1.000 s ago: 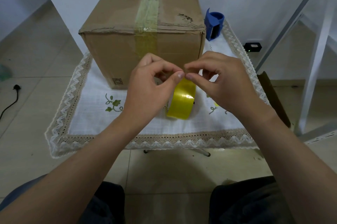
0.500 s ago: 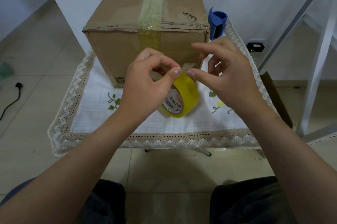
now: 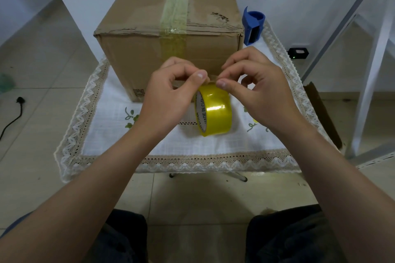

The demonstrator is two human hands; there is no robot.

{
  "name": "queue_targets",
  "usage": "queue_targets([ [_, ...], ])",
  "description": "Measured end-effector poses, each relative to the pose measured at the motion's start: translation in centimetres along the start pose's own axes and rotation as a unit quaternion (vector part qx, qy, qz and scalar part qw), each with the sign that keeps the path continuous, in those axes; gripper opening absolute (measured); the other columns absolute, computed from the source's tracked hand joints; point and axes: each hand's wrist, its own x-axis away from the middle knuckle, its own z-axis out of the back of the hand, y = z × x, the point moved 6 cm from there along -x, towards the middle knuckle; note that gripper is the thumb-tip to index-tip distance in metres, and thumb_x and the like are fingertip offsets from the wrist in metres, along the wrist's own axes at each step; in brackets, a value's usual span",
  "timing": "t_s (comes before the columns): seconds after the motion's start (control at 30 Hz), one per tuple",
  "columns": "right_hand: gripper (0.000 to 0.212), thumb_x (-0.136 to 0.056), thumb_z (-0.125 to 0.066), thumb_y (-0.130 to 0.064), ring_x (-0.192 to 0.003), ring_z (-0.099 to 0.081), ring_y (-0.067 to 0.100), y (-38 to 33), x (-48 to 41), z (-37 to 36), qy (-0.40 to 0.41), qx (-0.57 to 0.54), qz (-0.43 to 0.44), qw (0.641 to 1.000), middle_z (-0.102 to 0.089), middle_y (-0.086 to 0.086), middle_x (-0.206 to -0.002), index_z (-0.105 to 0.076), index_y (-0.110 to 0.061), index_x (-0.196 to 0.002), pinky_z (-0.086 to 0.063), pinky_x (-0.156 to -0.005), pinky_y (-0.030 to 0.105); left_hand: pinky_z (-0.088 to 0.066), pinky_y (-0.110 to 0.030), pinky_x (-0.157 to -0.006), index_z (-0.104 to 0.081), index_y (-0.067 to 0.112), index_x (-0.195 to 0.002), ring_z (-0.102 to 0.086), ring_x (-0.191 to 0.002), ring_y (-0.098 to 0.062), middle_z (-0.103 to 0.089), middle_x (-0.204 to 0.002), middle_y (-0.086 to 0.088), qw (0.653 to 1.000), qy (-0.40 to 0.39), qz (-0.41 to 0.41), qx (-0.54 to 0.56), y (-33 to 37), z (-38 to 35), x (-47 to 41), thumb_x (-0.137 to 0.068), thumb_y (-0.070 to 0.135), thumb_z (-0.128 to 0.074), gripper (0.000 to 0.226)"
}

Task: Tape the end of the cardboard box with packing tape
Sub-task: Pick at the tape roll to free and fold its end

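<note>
At frame centre, the left hand [image 3: 168,100] and right hand [image 3: 259,91] pinch the loose end of the yellow tape roll [image 3: 213,110] with thumb and fingers. The cardboard box [image 3: 171,33] stands just behind on the cloth-covered surface [image 3: 111,134], a blue dispenser [image 3: 253,25] at its right.

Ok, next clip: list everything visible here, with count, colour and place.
cardboard box: one, brown, back of the table, old tape strip along its top seam and down the near end
tape roll: one, yellow, in front of the box, between the hands
tape dispenser: one, blue, right of the box
tablecloth: one, white with lace edging, covering the table
black plug and cable: one, floor at left
small black device: one, floor at right
left hand: fingers pinching at the roll's top
right hand: fingers pinching at the same spot
</note>
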Motion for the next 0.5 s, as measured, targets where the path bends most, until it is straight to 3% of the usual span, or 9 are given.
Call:
queue_targets([
  [0.27, 0.003, -0.09, -0.076, -0.014, -0.085, -0.06, 0.011, -0.3, 0.0, 0.4, 0.012, 0.054, 0.03, 0.998, -0.065, 0.006, -0.097, -0.077, -0.011, -0.089, -0.041, -0.072, 0.007, -0.043, -0.007, -0.075, -0.078, 0.021, -0.093, -0.06, -0.096, 0.005, -0.062, -0.104, 0.002, 0.995, 0.033, -0.072, -0.065, 0.4, 0.5, 0.1, -0.095, 0.018, -0.074, 0.006],
  [0.5, 0.006, -0.091, -0.076, -0.015, -0.081, -0.059, 0.01, -0.3, 0.1, 0.4, 0.025, 0.069, 0.028, 0.997, -0.065, 0.004, -0.093, -0.078, -0.01, -0.086, -0.041, -0.07, 0.005, -0.046, -0.016, -0.08, -0.084, 0.018, -0.097, -0.066, -0.1, -0.01, -0.069, -0.106, 0.002, 0.98, 0.076, -0.12, -0.139, 1.0, 0.9, 0.5, -0.092, 0.027, -0.078, 0.012],
])
